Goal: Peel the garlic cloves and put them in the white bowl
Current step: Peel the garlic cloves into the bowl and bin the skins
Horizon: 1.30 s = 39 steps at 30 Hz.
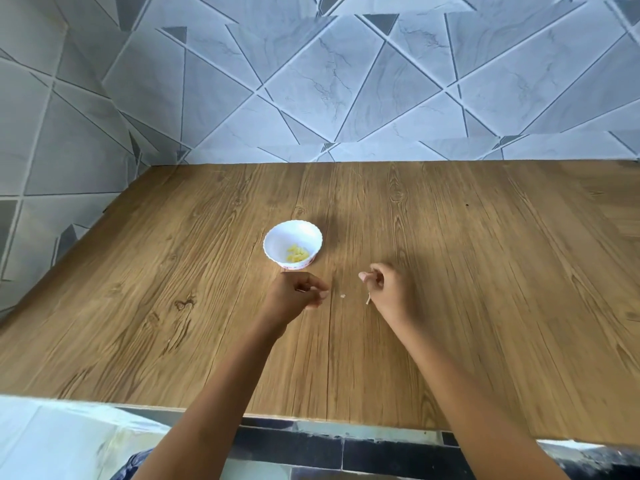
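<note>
Peeled garlic cloves (297, 253) lying in white bowl (277, 242) on table (450, 237); nearer, left hand (294, 296) and right hand (389, 287), fingers (320, 294) curled, each pinching skin (368, 299) (likely featherlight, tearable; best nipped by its tip).

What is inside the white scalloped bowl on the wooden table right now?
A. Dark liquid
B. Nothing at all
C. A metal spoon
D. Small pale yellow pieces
D: small pale yellow pieces lie clustered at the bottom of the white scalloped bowl, with no spoon or liquid visible in it.
</note>
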Each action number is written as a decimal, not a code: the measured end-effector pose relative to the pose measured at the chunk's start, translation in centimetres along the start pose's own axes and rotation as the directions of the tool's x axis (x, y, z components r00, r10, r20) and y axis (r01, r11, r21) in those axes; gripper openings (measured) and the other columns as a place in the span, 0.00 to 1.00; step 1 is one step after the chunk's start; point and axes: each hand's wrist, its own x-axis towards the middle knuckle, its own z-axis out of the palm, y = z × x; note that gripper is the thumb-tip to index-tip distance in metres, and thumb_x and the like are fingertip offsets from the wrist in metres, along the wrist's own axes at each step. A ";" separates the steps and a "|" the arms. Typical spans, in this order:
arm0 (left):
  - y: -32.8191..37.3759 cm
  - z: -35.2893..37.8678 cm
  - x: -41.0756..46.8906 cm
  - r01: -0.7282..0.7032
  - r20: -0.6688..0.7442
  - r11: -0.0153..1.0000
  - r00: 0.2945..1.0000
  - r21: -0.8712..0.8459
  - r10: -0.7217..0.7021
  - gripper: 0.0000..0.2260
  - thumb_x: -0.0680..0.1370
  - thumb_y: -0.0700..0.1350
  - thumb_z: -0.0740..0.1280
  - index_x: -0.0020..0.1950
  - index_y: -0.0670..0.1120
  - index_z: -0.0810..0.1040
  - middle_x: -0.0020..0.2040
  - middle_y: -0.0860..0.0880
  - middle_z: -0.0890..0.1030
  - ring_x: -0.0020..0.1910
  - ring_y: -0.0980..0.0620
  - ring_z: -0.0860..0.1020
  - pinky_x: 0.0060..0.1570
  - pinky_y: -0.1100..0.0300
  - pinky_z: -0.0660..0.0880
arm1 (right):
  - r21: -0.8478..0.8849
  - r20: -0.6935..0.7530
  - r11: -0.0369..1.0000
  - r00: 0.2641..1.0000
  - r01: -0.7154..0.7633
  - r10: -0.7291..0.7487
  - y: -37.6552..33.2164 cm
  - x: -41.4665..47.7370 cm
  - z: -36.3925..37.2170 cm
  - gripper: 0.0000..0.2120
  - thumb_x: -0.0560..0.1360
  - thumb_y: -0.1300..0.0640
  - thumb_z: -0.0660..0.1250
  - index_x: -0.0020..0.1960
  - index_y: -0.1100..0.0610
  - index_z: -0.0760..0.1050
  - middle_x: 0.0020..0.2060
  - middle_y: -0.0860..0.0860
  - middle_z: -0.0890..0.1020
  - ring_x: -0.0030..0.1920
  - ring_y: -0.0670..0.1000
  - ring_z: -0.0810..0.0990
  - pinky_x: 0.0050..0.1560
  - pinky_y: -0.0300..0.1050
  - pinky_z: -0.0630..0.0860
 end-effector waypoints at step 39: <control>-2.5 -1.0 -4.3 0.071 0.112 0.997 0.991 -0.039 -0.066 0.04 0.75 0.34 0.68 0.48 0.37 0.82 0.38 0.44 0.83 0.37 0.55 0.81 0.41 0.63 0.79 | 0.227 0.273 0.970 0.950 0.089 -0.151 -3.3 -9.8 -0.7 0.13 0.77 0.55 0.66 0.61 0.55 0.76 0.53 0.47 0.80 0.53 0.45 0.79 0.52 0.30 0.72</control>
